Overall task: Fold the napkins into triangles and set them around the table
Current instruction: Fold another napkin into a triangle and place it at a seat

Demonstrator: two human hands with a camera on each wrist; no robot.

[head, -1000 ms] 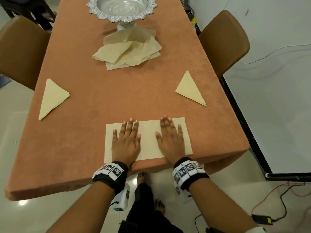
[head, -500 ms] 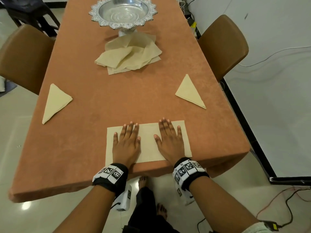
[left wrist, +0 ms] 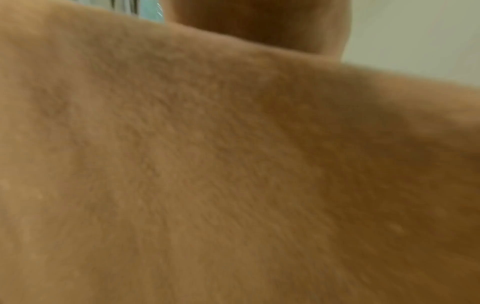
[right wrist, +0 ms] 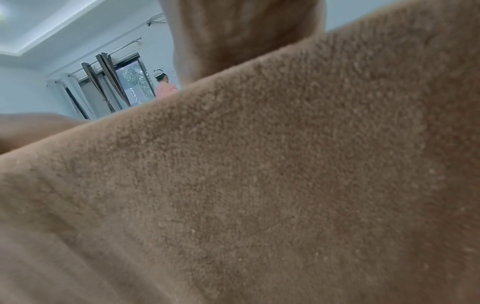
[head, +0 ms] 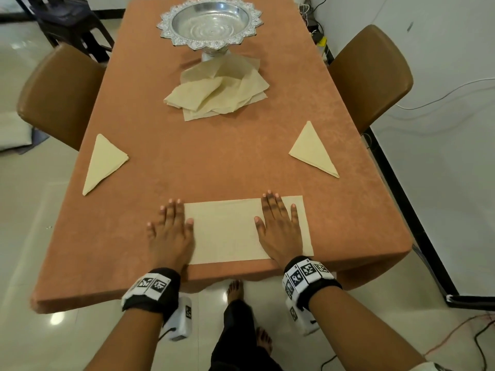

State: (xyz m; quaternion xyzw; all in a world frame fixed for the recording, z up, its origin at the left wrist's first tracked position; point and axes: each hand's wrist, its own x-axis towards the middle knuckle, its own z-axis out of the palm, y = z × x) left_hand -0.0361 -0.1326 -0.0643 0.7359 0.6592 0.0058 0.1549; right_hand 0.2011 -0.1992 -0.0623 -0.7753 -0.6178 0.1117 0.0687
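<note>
Cream paper lies under our flat palms — the right hand [head: 278,228] presses the folded napkin [head: 227,231] at the table's [head: 214,162] near edge, the left hand [head: 170,232] rests open at its left end, gripping nothing, probably to flatten the crease. Two triangles [head: 103,163] [head: 313,151] already sit beside the chairs; the unfolded pile [head: 217,92] waits by the silver bowl [head: 211,24].

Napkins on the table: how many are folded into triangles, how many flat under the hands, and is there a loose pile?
Triangles: 2, left and right
Flat napkin under both hands: 1
Loose pile: 1, sheets uncountable
Total: 3 napkins plus 1 pile
</note>
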